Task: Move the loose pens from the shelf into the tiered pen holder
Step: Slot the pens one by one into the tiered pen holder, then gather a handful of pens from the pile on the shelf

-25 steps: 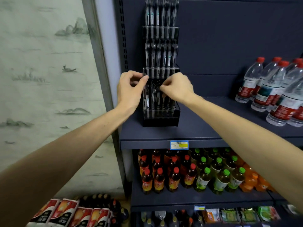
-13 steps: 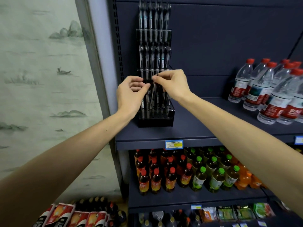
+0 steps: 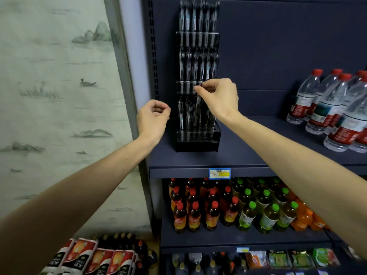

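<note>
A black tiered pen holder (image 3: 197, 143) stands at the left end of the dark shelf (image 3: 248, 155), with several dark pens upright in each of its three tiers. My right hand (image 3: 218, 98) pinches the top of one pen (image 3: 197, 108) that leans slightly in the bottom tier, its fingertips level with the middle tier's clear front. My left hand (image 3: 154, 118) hovers just left of the holder with its fingers curled and nothing in them. I see no loose pens lying on the shelf.
Water bottles (image 3: 335, 108) with red caps crowd the shelf's right end. Below, a shelf holds red-capped and green-capped drink bottles (image 3: 234, 209). A price tag (image 3: 219, 173) sits on the shelf edge. A painted wall panel (image 3: 55, 96) is on the left, cartons (image 3: 93, 259) on the floor.
My left hand has drawn away from the holder to the left and down. My right hand stays pinched on the pen in the bottom tier. The camera has moved slightly.
</note>
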### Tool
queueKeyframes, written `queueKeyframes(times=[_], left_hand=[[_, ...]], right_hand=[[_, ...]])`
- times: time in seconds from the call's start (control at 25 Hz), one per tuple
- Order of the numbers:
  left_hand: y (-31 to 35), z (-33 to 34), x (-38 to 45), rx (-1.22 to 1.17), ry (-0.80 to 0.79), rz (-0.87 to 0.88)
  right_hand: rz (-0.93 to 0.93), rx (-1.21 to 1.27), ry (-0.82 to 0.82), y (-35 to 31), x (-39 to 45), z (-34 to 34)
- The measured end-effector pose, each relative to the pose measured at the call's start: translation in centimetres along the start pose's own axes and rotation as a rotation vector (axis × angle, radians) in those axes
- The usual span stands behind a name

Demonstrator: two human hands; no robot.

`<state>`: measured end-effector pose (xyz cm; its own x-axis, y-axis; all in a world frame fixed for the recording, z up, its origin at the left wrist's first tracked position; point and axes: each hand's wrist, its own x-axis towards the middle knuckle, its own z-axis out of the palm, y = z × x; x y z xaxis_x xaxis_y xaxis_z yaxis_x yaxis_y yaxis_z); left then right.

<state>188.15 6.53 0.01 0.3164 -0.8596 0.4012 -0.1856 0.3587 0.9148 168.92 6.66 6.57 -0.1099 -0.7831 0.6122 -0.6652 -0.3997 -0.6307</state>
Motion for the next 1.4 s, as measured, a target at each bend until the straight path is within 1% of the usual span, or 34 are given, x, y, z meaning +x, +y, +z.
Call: queueKeyframes(times=[0.12,0.32,0.56,0.72,0.84,0.92,1.04,1.2,1.32,1.4], left_hand=[[-0.2,0.0,0.0,0.014,-0.020,-0.002],[-0.4,0.2,-0.5,0.046,-0.059,0.006],[-1.7,0.9,-2.1,0.055,-0.094,0.023],[-3.6,1.1,-3.2,0.062,-0.056,0.048],[-4.2,2.4,-4.8,0.086,-0.042,0.123],[-3.9,3.6,-5.8,0.109,-0.043,0.198],[-2.5,6.2,-7.9,0.122,-0.129,0.306],[-0.9,11.4,-12.1,0.141,-0.254,0.394],[-2.4,16.2,-18.8,0.209,-0.403,0.386],[-3.8,20.8,-24.0,0.269,-0.592,0.287]], right_hand=[[-0.004,-0.046,0.023,0.4,-0.4,-0.2],[0.047,-0.178,-0.091,1.7,-1.0,0.7],[0.041,-0.243,-0.066,1.5,-1.9,2.4],[0.071,-0.296,-0.084,2.4,-3.8,2.9],[0.104,-0.205,0.007,3.8,-6.6,2.4],[0.079,-0.139,0.064,5.2,-8.8,1.6],[0.079,-0.053,0.121,7.7,-11.0,-0.5],[0.153,0.029,0.224,12.3,-14.6,-4.9],[0.296,0.069,0.296,18.2,-21.3,-9.2],[0.492,0.065,0.302,23.2,-26.7,-13.3]])
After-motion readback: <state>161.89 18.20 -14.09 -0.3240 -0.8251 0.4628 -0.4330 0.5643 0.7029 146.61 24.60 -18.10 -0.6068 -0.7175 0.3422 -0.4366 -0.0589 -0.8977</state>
